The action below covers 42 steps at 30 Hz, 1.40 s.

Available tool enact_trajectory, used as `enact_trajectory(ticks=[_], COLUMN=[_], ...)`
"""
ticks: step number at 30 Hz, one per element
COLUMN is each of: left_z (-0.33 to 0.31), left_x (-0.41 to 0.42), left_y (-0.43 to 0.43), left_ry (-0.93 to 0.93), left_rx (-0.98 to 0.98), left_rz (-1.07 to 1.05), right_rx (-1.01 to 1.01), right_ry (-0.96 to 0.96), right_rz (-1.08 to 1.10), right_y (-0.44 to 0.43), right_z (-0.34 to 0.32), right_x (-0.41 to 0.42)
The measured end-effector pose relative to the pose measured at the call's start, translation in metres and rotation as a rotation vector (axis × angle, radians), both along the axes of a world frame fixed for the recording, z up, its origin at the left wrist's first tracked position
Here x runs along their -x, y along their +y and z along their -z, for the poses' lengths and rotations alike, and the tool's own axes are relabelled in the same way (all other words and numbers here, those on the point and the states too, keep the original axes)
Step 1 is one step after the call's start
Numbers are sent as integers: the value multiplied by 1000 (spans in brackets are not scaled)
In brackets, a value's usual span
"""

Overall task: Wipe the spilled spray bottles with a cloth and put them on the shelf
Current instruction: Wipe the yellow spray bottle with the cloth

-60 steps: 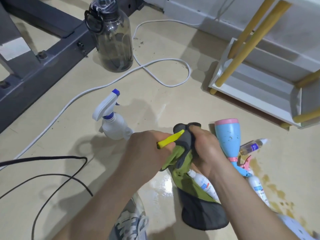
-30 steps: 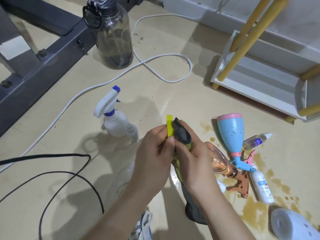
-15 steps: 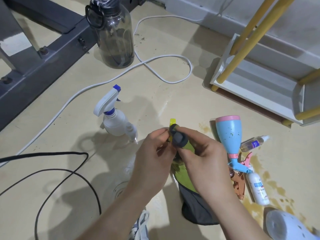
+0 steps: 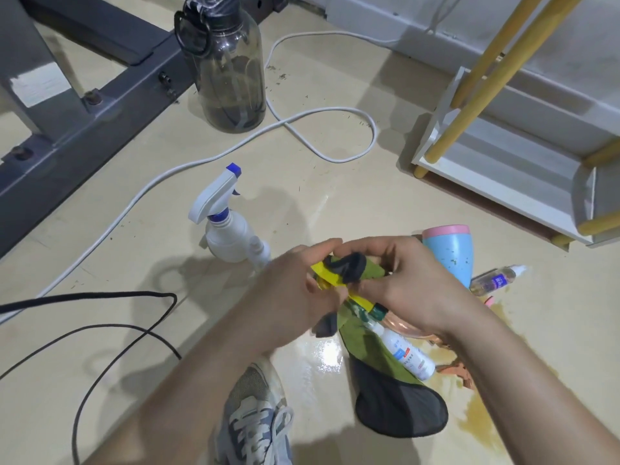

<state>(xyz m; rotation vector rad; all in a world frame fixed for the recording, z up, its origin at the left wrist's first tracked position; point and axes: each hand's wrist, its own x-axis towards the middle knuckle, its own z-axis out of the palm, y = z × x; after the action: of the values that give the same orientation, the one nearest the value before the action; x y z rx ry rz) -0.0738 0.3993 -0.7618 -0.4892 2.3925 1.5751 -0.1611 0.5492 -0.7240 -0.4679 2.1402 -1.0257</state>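
My left hand (image 4: 292,290) pinches the yellow trigger head (image 4: 327,275) of a clear pinkish spray bottle (image 4: 402,325). My right hand (image 4: 412,286) presses a green and dark grey cloth (image 4: 379,360) around that head; the cloth's tail hangs to the floor. On the floor, a white spray bottle with a blue nozzle (image 4: 228,226) stands to the left. A blue bottle with a pink base (image 4: 449,253), a small clear bottle (image 4: 496,280) and a small white bottle (image 4: 407,354) lie to the right. The white shelf with yellow posts (image 4: 503,169) stands at the upper right.
A brown spill (image 4: 479,417) wets the floor at the lower right, beside an orange trigger part (image 4: 456,370). A large dark water bottle (image 4: 228,68), a white cable (image 4: 322,152), a black cable (image 4: 100,330) and a grey metal frame (image 4: 84,105) lie left. My shoe (image 4: 255,414) is below.
The yellow trigger head has turned from pointing up to lying tilted toward the left. My right hand has shifted the cloth over it. The bottles on the floor stay put.
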Motion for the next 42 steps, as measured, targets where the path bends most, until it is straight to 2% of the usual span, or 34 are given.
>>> enact_trajectory(ticks=[1, 3, 6, 9, 13, 15, 19, 21, 23, 28, 31, 35, 37, 39, 42], left_z=[0, 2, 8, 16, 19, 16, 21, 24, 26, 31, 35, 43, 39, 35, 40], left_x=[3, 2, -9, -17, -18, -16, -6, -7, -14, -20, -18, -21, -23, -23, -23], left_y=[-1, 1, 5, 5, 6, 12, 25, 25, 25, 30, 30, 33, 38, 40, 38], left_ry=[35, 69, 169, 283, 273, 210, 89, 109, 144, 215, 243, 279, 299, 314, 294], left_rx=[141, 275, 296, 406, 418, 363, -57, -154, -91, 31, 31, 115, 27, 100, 151], left_rz=[-1, -22, -105, -150, -202, -207, -381, -414, -359, -311, -337, -254, -280, -232, -218], right_rx=[-5, 19, 198, 339, 648, 711, 659, 620, 571, 426, 340, 238, 251, 260, 195], right_ry=[55, 149, 138, 112, -65, -125, -134, -108, -34, -63, 119, 179, 186, 166, 249], right_rz=[19, 151, 470, 719, 969, 960, 769, 709, 658, 603, 531, 608, 616, 663, 591], right_y=[0, 1, 15, 34, 37, 26, -15, -36, -48, -57, -55, -44, -48, -58, -66], right_z=[1, 0, 0, -5, -11, -5, 23, 39, 49, 53, 54, 47, 49, 46, 48], right_x=[4, 11, 15, 6, -28, -52, -89, -100, -97, -36, -51, -87, -65, -30, -17])
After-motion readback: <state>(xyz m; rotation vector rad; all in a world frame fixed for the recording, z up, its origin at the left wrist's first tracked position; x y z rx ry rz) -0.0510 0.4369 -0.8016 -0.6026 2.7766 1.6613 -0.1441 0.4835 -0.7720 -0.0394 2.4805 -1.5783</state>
